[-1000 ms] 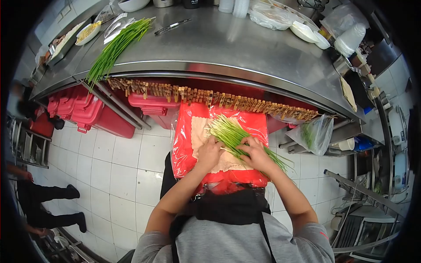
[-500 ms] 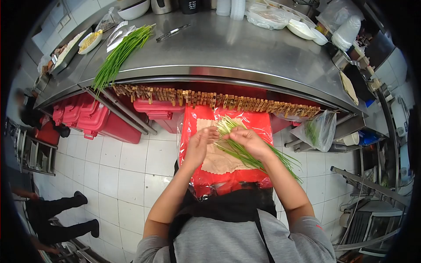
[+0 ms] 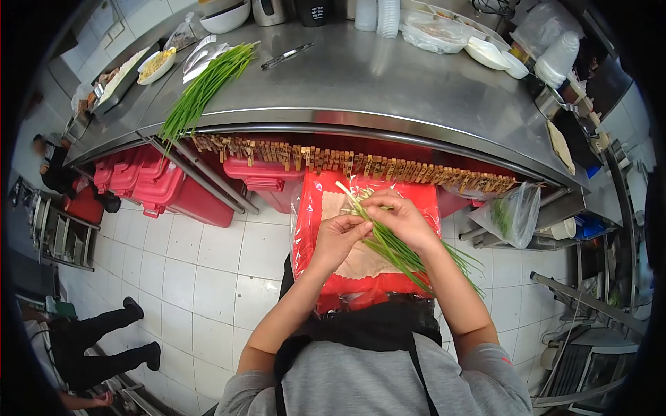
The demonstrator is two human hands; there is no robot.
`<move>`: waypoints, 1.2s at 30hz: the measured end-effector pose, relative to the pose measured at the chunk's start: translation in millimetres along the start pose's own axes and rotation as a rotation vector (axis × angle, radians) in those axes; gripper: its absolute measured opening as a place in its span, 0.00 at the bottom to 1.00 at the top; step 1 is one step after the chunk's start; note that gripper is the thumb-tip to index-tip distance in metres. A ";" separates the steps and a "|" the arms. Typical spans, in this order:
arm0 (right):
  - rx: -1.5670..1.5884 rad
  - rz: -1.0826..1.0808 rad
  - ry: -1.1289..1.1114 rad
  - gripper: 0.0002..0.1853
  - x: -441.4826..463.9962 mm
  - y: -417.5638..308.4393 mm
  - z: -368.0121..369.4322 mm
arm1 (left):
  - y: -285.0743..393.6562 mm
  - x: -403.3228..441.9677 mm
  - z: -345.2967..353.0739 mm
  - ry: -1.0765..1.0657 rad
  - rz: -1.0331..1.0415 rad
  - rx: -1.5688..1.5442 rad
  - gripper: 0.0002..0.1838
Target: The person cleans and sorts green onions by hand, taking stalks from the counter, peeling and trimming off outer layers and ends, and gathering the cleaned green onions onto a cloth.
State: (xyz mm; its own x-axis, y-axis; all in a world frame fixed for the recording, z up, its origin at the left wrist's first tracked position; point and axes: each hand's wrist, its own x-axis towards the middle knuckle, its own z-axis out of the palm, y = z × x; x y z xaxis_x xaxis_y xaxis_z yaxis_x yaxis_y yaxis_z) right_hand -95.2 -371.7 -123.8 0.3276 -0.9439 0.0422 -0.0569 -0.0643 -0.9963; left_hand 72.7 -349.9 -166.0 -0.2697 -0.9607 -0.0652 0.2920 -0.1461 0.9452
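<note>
A bundle of long, thin spring onions [image 3: 406, 258] lies slanted over a tan cloth or paper sheet [image 3: 334, 205] on a plastic-covered red surface [image 3: 416, 193] in front of me. My right hand [image 3: 402, 216] is closed over the pale upper ends, pinching a stalk whose white tip sticks out to the upper left. Just below it, my left hand [image 3: 341, 241] has thumb and forefinger pressed together at the same stalks. Exactly what lies between the left fingertips is partly hidden.
Above is a steel counter [image 3: 388, 83] with more spring onions [image 3: 211, 87], a pen [image 3: 288, 57] and bowls. Wooden clothespins [image 3: 368, 165] line its underside. Red bins [image 3: 187, 191] stand at left; a plastic bag of greens [image 3: 510, 215] hangs right. Another person's legs [image 3: 104, 353] show lower left.
My hands have come closer together over the pale ends, the left moving right and down. One stalk's white tip now sticks out between them. The view has shifted slightly.
</note>
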 end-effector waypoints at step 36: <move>-0.484 0.141 0.201 0.08 -80.3 0.4 -28.2 | -16.8 2.6 14.8 -0.098 -0.008 0.180 0.14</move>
State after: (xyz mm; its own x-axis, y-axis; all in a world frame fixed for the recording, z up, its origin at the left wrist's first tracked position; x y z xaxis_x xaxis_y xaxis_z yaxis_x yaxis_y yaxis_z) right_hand -148.1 -305.0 -125.5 0.1013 -0.9944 -0.0286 -0.5306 -0.0297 -0.8471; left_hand 53.5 -346.5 -177.3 -0.3617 -0.9310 -0.0502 0.1235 -0.1012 0.9872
